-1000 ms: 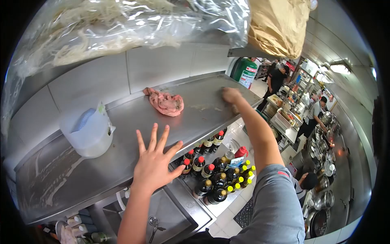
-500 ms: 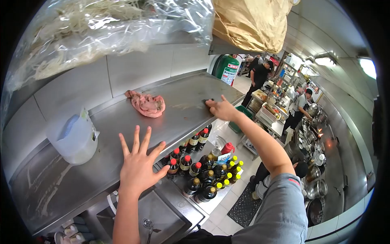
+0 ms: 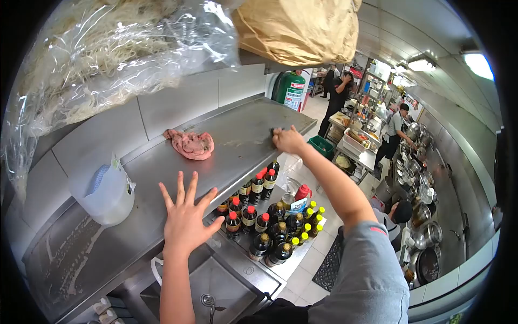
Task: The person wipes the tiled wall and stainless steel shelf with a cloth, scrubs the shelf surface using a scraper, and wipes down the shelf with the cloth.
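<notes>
My left hand (image 3: 190, 227) has its fingers spread over the front edge of the steel shelf (image 3: 243, 116) and holds nothing. Farther along the shelf, my right hand (image 3: 290, 141) has its fingers bent down onto the metal, closed on a small dark pad (image 3: 273, 131) that is mostly hidden. A crumpled, stained pink cloth (image 3: 190, 144) lies between the hands, toward the wall. To the left stands a cut-open translucent plastic jug (image 3: 112, 202) with something blue inside. Wet streaks mark the steel near the jug, and a faint smear lies left of my right hand.
Several sauce bottles (image 3: 261, 240) with red, yellow and brown caps stand below the shelf, beside a sink (image 3: 229, 286). A plastic bag of pale noodle-like strands (image 3: 124, 59) and a brown paper bag (image 3: 297, 29) hang overhead. A green extinguisher (image 3: 294, 89) and several co-workers are beyond.
The camera view has shifted slightly. My right hand still presses on the shelf, with its fingers turned and drawn in more. My left hand stays spread at the edge; the cloth lies as before.
</notes>
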The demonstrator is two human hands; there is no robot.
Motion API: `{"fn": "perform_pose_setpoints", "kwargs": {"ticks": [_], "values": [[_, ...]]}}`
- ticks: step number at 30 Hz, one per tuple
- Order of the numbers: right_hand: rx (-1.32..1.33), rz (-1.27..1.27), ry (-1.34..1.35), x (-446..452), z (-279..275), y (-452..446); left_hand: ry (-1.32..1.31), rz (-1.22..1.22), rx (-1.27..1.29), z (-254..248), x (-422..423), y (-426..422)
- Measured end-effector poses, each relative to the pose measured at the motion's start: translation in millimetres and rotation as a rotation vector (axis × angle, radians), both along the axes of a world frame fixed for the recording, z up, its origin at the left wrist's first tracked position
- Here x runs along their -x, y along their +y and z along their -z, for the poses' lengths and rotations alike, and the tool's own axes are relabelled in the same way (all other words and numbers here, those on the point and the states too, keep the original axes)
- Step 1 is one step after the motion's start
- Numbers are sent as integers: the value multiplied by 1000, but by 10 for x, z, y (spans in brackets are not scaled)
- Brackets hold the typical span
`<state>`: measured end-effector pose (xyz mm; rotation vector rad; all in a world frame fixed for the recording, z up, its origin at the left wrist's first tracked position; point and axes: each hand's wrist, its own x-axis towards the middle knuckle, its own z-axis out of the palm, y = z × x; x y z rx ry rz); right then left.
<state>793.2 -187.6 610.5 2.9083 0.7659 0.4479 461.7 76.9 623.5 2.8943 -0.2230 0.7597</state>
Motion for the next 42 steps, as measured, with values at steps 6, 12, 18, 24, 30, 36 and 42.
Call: {"fn": "perform_pose_setpoints", "kwargs": {"ticks": [6, 12, 18, 24, 30, 36, 42], "values": [[229, -181, 105, 352, -143, 585, -11, 8, -14, 26, -3, -3], [25, -91, 209, 95, -244, 559, 30, 16, -17, 8, 35, 10], [-150, -237, 141, 541, 12, 915, 12, 14, -37, 49, 13, 33], [235, -2, 55, -235, -143, 157, -11, 8, -79, 106, -14, 64], [-130, -419, 264, 520, -33, 1071, 18, 8, -81, 90, -35, 102], [-23, 59, 169, -352, -115, 938, -131, 134, 55, 28, 93, 90], [-412, -643, 237, 835, -583, 1900, -464, -63, 246, -114, 488, 429]]}}
